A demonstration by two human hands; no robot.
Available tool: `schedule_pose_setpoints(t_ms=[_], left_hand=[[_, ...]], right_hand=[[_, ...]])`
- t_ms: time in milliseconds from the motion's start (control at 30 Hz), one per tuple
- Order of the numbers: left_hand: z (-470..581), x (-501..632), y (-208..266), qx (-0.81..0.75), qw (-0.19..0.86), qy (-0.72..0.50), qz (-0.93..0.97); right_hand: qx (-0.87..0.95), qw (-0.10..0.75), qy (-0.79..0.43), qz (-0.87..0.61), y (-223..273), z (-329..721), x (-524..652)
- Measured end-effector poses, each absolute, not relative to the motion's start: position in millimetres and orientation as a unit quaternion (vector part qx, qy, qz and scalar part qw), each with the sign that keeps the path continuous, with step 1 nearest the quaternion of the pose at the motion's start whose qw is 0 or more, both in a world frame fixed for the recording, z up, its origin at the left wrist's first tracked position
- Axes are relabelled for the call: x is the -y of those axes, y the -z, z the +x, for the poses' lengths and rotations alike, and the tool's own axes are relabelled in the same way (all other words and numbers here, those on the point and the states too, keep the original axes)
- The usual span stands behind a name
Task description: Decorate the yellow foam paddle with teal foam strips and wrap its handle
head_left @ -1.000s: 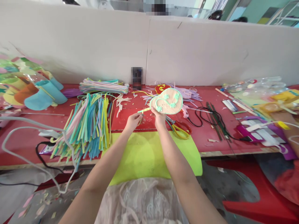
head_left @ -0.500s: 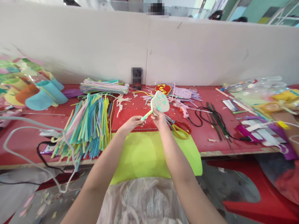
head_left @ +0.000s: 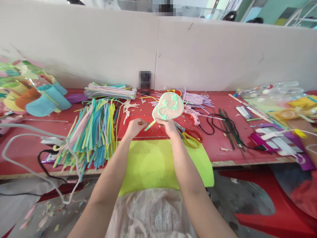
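A cream, rounded hand fan (head_left: 168,105) with mint-green curls and flower shapes on its face is tilted toward me above the table. My right hand (head_left: 167,126) grips its lower edge, fingers behind it and thumb in front. The fan's pale green and yellow handle (head_left: 150,125) points down to the left. Just left of the handle's end is my left hand (head_left: 137,128), its fingers curled together; whether they hold anything small is hidden. Beneath both hands lie a red board (head_left: 126,129) and a lime-yellow sheet (head_left: 148,165).
Bunches of pastel fuzzy stems (head_left: 95,132) lie to the left, beside blue felt boots (head_left: 48,100). Scissors (head_left: 190,137), a pink glue gun (head_left: 194,116) with black cord, and a power strip (head_left: 274,142) are on the right. A white partition (head_left: 99,49) stands behind.
The fan has turned so its decorated face shows more fully. My left hand has come off the handle and moved slightly left, while my right hand keeps its grip.
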State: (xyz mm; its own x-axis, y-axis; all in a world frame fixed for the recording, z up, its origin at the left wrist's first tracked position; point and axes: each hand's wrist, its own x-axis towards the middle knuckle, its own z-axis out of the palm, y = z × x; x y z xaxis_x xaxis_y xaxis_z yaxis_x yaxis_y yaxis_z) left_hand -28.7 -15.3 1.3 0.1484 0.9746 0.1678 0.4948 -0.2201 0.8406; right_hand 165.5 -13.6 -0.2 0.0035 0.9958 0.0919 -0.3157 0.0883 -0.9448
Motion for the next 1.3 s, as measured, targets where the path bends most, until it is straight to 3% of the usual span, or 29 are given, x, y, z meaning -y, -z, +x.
schedule_pose_setpoints(t_ms=[167, 533, 867, 1300], left_hand=[[-20.4, 20.7, -2.5, -0.547, 0.157, -0.393, 0.722], [-8.4, 33.5, -8.1, -0.569, 0.088, -0.396, 0.715], [-9.3, 34.4, -10.7, -0.570, 0.107, -0.398, 0.711], [-2.0, 43.8, -15.4, -0.594, 0.093, -0.375, 0.705]], right_hand=[[0.482, 0.607, -0.459, -0.433, 0.0, 161.4, 12.6], [0.474, 0.646, -0.408, -0.438, -8.1, 155.9, 18.0], [0.478, 0.618, -0.457, -0.426, -5.6, 159.9, 17.7], [0.467, 0.647, -0.422, -0.430, -10.8, 151.5, 21.7]])
